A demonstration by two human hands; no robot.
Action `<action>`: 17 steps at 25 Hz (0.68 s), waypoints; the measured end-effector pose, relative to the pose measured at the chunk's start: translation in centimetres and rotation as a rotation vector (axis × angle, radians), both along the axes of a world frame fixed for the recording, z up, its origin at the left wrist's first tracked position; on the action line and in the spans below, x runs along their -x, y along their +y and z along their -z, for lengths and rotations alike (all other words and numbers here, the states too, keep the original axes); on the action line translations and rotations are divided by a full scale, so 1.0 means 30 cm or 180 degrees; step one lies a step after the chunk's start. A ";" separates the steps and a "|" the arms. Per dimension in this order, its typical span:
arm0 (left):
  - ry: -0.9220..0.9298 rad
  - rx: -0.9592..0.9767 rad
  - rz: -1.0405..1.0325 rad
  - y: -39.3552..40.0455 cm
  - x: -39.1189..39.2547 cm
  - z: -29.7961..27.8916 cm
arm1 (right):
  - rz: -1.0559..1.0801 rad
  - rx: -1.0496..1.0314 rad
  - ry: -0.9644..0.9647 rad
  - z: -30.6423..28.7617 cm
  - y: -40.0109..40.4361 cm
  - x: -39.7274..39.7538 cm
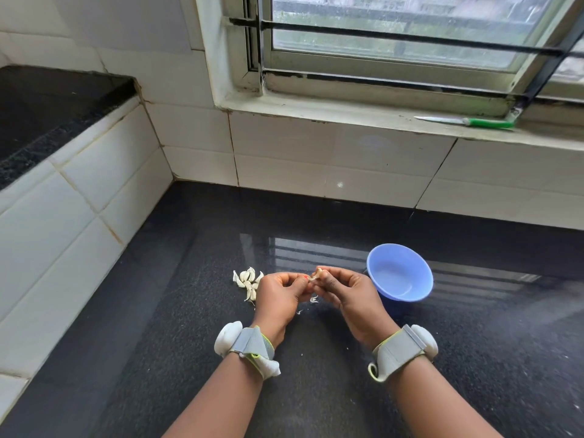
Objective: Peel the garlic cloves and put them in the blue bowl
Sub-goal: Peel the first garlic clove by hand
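Both hands meet over the black counter and pinch one garlic clove (pixel 317 274) between their fingertips. My left hand (pixel 279 295) holds its lower end, where a strip of skin sticks out. My right hand (pixel 346 290) grips its upper end. A small pile of unpeeled garlic cloves (pixel 248 281) lies on the counter just left of my left hand. The blue bowl (pixel 399 273) stands right of my right hand and looks empty. Bits of peel (pixel 313 299) lie under the hands.
The black granite counter (pixel 316 358) runs to a white tiled wall at the back and left. A green-handled knife (pixel 467 121) lies on the window sill at the far right. A raised black ledge (pixel 47 102) sits at the upper left.
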State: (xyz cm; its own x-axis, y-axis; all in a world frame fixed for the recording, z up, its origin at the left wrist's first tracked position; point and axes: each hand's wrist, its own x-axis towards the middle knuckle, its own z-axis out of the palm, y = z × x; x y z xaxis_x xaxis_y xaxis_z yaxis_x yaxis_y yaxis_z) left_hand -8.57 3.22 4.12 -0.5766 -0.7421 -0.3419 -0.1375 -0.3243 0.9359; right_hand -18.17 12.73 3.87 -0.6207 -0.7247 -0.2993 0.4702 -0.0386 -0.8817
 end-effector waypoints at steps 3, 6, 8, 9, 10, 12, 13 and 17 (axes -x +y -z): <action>-0.0058 0.0090 -0.0022 0.003 0.001 0.002 | 0.0124 0.0103 -0.0391 0.005 -0.001 0.011; -0.0267 0.0411 0.0059 0.005 0.007 0.021 | 0.0288 0.0118 -0.0580 0.002 -0.004 0.011; -0.0508 0.0755 0.0127 0.004 0.007 0.031 | 0.0522 0.0096 -0.0672 -0.004 -0.007 0.012; -0.0621 0.0939 0.0181 0.004 0.006 0.035 | 0.0614 0.0074 -0.0674 -0.006 -0.006 0.017; -0.0752 0.1169 0.0286 0.006 0.005 0.033 | 0.0637 0.0035 -0.0626 -0.007 -0.003 0.022; -0.1088 0.1803 0.0550 0.015 0.005 0.022 | 0.0506 -0.0082 -0.0442 -0.007 0.005 0.023; -0.1205 0.2065 0.0649 0.018 0.008 0.021 | 0.0419 -0.0123 -0.0352 -0.006 0.009 0.022; -0.1378 0.2340 0.0735 0.026 0.021 0.023 | 0.0190 -0.0267 -0.0176 -0.006 0.013 0.013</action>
State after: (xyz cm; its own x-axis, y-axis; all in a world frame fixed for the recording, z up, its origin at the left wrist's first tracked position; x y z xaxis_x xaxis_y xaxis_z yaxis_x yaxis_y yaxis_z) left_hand -9.19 3.99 3.43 -0.6699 -0.7410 -0.0471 -0.5158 0.4188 0.7473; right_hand -18.55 13.12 4.04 -0.6429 -0.6579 -0.3923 0.5172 0.0049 -0.8558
